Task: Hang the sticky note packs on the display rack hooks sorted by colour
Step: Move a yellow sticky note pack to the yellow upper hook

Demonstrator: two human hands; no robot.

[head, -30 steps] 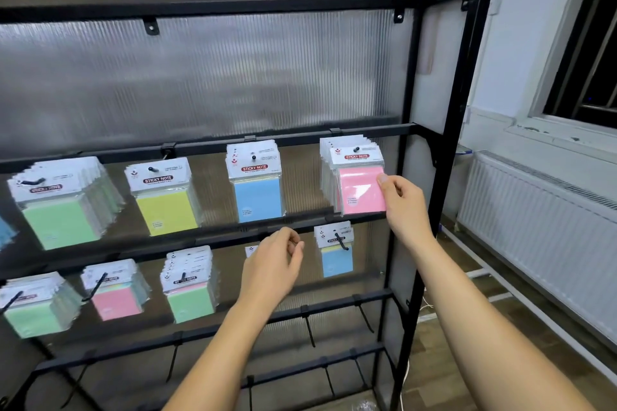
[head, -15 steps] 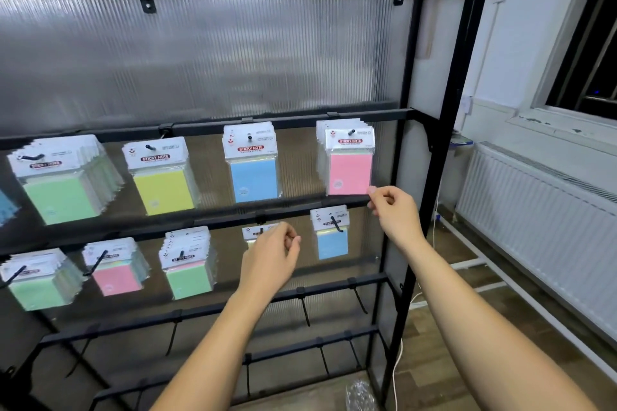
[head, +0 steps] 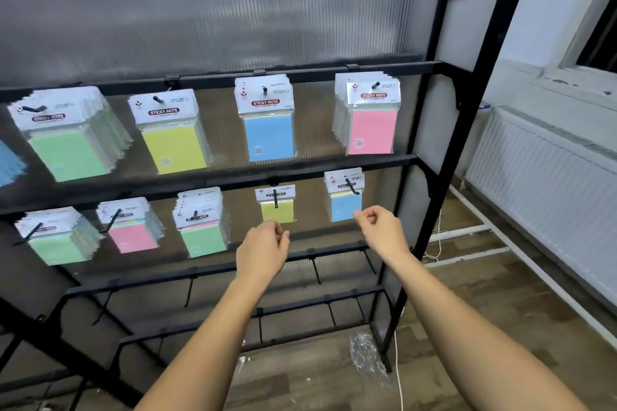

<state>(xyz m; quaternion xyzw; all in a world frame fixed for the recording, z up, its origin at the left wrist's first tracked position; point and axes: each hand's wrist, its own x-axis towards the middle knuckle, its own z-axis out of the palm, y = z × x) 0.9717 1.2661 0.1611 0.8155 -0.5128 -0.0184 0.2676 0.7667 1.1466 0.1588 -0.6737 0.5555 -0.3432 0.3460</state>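
Well, both hands are raised in front of the black display rack (head: pixel 467 130), and neither holds anything. The left hand (head: pixel 263 252) hangs with its fingers loosely curled just below the small yellow pack (head: pixel 277 210) on the rack's second rail, not touching it as far as I can see. The right hand (head: pixel 380 232) has its fingers curled in too, thumb near the forefinger, right at the lower corner of the small blue pack (head: pixel 345 205) on the hook nearest the rack's right post; whether it touches the pack I cannot tell. On the rack's upper filled rail, from the right post leftward, hang a stack of pink packs (head: pixel 372 130), blue packs (head: pixel 268 137), a yellow pack (head: pixel 175 148) and a thick stack of green packs (head: pixel 68 153). On the second rail, left of the small yellow pack, hang green packs (head: pixel 203 238), pink packs (head: pixel 133 237) and another green stack (head: pixel 58 245). The two rails below carry bare hooks. Beneath the rack, on the wooden floor by its right post, lies a crumpled clear wrapper (head: pixel 365 355), and a white radiator (head: pixel 547 183) stands on the wall to the rack's right.
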